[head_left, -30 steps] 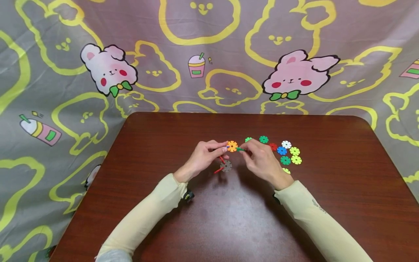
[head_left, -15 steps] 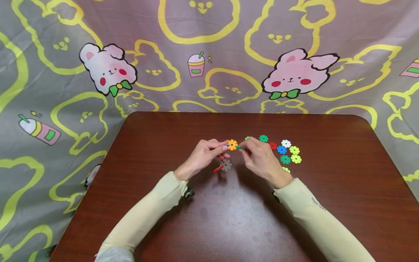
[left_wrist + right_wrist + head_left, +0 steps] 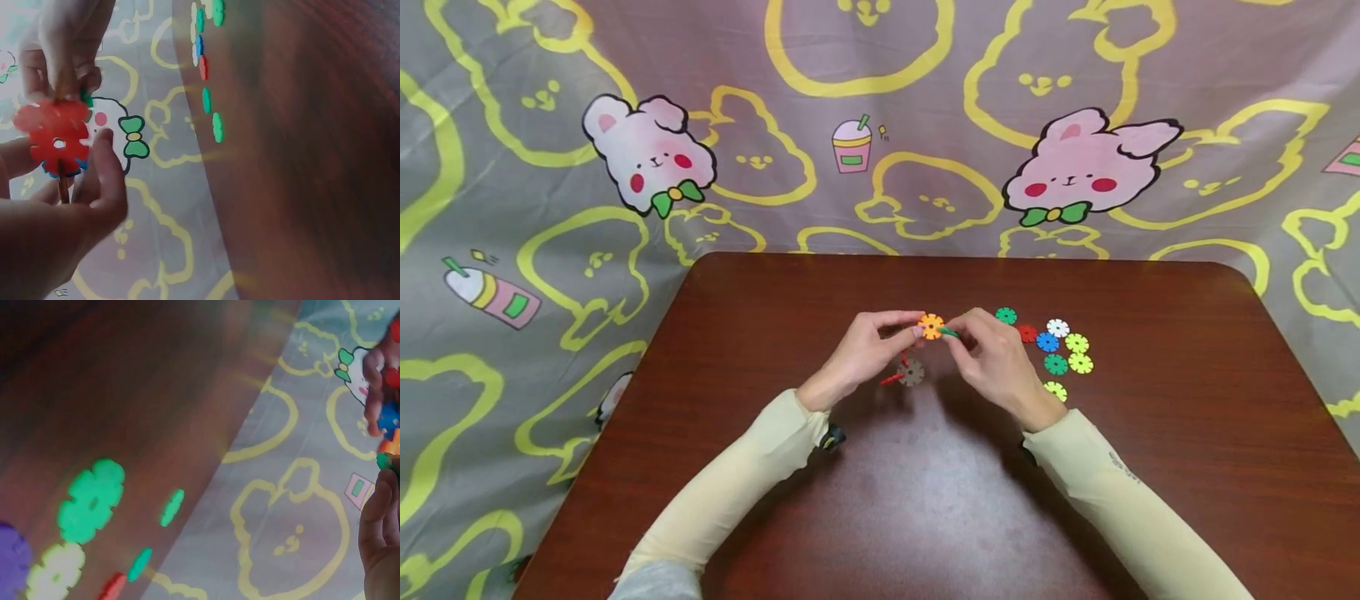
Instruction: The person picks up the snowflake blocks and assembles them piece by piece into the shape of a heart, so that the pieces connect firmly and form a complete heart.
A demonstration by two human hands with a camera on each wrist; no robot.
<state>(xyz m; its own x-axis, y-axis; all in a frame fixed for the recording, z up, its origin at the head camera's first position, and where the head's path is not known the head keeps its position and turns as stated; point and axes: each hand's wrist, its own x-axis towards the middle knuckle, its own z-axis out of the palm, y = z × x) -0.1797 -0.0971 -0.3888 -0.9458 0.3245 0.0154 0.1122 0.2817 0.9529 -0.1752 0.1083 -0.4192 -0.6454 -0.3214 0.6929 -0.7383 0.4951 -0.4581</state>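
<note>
My left hand pinches a cluster of slotted plastic snowflake discs joined edge to edge. At its top is an orange disc, with a grey disc and a red disc hanging lower. In the left wrist view a red disc faces the camera with blue peeking out behind it. The right wrist view shows a blue disc among the left fingers. Between thumb and fingers, my right hand pinches a green disc, seen edge-on right at the orange disc's right side.
Loose discs lie on the dark wooden table beyond and right of my right hand: a white disc, a blue disc, a red disc, and several green and yellow ones. A patterned cloth hangs behind the table's far edge.
The green disc in my right hand has moved left against the orange disc's edge and tilted. The hanging grey and red discs have swung slightly left with the cluster.
</note>
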